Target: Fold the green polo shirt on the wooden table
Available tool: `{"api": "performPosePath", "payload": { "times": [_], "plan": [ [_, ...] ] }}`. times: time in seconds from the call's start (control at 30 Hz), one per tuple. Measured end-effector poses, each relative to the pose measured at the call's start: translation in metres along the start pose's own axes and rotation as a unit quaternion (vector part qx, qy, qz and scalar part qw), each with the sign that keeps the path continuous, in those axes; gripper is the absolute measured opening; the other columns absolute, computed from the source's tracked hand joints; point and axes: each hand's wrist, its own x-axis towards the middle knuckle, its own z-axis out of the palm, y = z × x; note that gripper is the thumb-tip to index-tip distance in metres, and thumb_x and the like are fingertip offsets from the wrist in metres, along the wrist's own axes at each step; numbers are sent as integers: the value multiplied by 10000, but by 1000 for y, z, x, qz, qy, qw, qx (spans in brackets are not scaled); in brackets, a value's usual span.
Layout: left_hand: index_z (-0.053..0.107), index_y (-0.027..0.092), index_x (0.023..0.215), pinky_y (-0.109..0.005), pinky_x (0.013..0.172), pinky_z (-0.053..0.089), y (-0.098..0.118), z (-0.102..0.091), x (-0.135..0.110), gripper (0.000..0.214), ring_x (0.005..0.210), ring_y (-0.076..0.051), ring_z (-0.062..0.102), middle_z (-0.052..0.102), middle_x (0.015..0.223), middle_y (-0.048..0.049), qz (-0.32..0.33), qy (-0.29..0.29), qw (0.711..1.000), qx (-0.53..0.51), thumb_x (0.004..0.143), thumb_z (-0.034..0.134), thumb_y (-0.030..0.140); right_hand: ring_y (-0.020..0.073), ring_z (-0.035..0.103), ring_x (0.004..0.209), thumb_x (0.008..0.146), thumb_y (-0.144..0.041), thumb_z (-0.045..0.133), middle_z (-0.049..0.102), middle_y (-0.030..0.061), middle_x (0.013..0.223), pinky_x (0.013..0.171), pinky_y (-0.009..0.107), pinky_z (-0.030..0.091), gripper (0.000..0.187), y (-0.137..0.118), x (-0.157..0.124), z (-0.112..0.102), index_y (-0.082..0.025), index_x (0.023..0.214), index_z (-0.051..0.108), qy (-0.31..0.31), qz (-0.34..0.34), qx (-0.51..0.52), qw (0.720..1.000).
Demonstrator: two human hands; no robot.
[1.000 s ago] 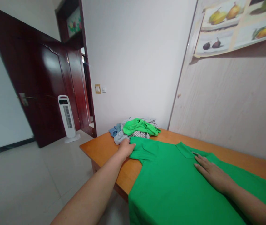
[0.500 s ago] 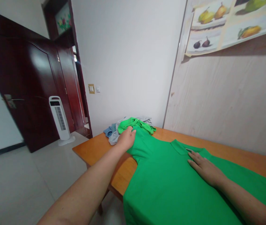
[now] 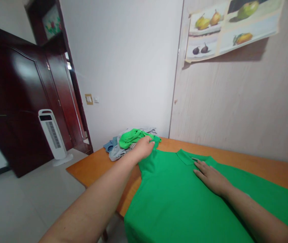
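Note:
A green polo shirt (image 3: 174, 192) lies spread over the wooden table (image 3: 88, 172), its collar toward the wall and its lower part running out of view at the bottom. My left hand (image 3: 145, 147) is closed on the end of the shirt's left-hand sleeve, holding it up a little in front of the clothes pile. Just below the collar, my right hand (image 3: 211, 177) rests flat on the shirt with its fingers stretched out. Nothing is gripped in it.
Behind my left hand, a pile of clothes (image 3: 117, 150) in light green, grey and blue sits by the wall. On the floor at left stands a white tower fan (image 3: 52, 135), in front of a dark red door (image 3: 12, 84). A fruit poster (image 3: 210, 37) hangs above the table.
The view has turned to the right. My left hand has drawn the sleeve inward, toward the collar, so the sleeve bunches more. My right hand stays flat by the collar.

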Motion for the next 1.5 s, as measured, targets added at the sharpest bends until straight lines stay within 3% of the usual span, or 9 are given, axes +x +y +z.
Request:
{"api": "performPosePath", "payload": {
  "times": [0.2, 0.33, 0.4, 0.57, 0.7, 0.8, 1.0, 1.27, 1.5],
  "plan": [
    [625, 180, 988, -229, 576, 425, 43, 33, -20, 194, 654, -164, 621, 667, 718, -15, 5, -90, 995, -51, 904, 553, 340, 277, 268, 1443, 931, -676, 225, 330, 87, 1560, 1176, 484, 240, 765, 0, 1, 0, -178, 1481, 408, -2, -1, 6, 1000],
    [523, 183, 1134, -194, 482, 404, 56, 46, -33, 307, 474, -119, 583, 648, 659, 12, -61, -231, 941, -238, 930, 512, 412, 276, 264, 1445, 929, -678, 225, 325, 82, 1563, 1174, 491, 240, 762, 1, 2, 1, -186, 1485, 401, -2, 0, 9, 1000],
    [504, 181, 1110, -187, 482, 403, 53, 43, -35, 251, 474, -103, 573, 660, 707, -1, -78, -220, 931, -280, 941, 476, 364, 273, 265, 1445, 931, -674, 225, 323, 83, 1564, 1173, 488, 241, 761, 0, 2, 1, -182, 1485, 400, -3, 1, 7, 1000],
    [549, 167, 931, -195, 527, 414, 20, 27, -45, 138, 552, -105, 567, 643, 714, -7, -72, -184, 948, -249, 901, 453, 261, 267, 268, 1444, 936, -667, 211, 319, 84, 1564, 1173, 485, 237, 755, -1, 0, -1, -183, 1481, 407, -4, 3, -1, 1000],
    [599, 162, 835, -208, 546, 388, -6, 25, -68, 92, 599, -120, 546, 620, 689, 5, -52, -204, 953, -218, 797, 535, 216, 274, 273, 1441, 937, -660, 211, 319, 86, 1564, 1171, 485, 244, 751, -2, 0, -1, -182, 1483, 405, 0, 2, -3, 1000],
    [627, 173, 938, -223, 562, 386, -16, 25, -88, 194, 657, -138, 547, 618, 758, 6, 17, -241, 956, -165, 767, 566, 241, 276, 274, 1441, 940, -657, 199, 314, 93, 1566, 1169, 487, 251, 756, -1, 0, -2, -172, 1483, 403, -4, 0, -6, 1000],
    [625, 235, 1000, -278, 757, 416, -18, 14, -111, 357, 902, -202, 551, 602, 979, -20, 179, -206, 960, 54, 653, 600, 155, 270, 271, 1442, 940, -651, 213, 325, 82, 1564, 1175, 475, 246, 743, 1, 0, -1, -182, 1483, 403, -1, 1, -8, 1000],
    [603, 248, 900, -330, 734, 354, -19, 16, -124, 236, 936, -232, 534, 588, 924, -39, 143, -112, 966, 186, 739, 504, 107, 272, 268, 1442, 937, -654, 218, 330, 85, 1561, 1176, 481, 243, 746, 3, 2, 0, -177, 1476, 414, -3, 0, -10, 1000],
    [650, 268, 925, -330, 777, 364, -20, 12, -131, 256, 966, -232, 521, 596, 945, -38, 180, -131, 967, 127, 757, 518, 125, 273, 256, 1447, 935, -660, 221, 312, 85, 1568, 1172, 490, 246, 751, 4, 2, 1, -180, 1484, 401, -8, -1, -4, 1000]
  ]
}}
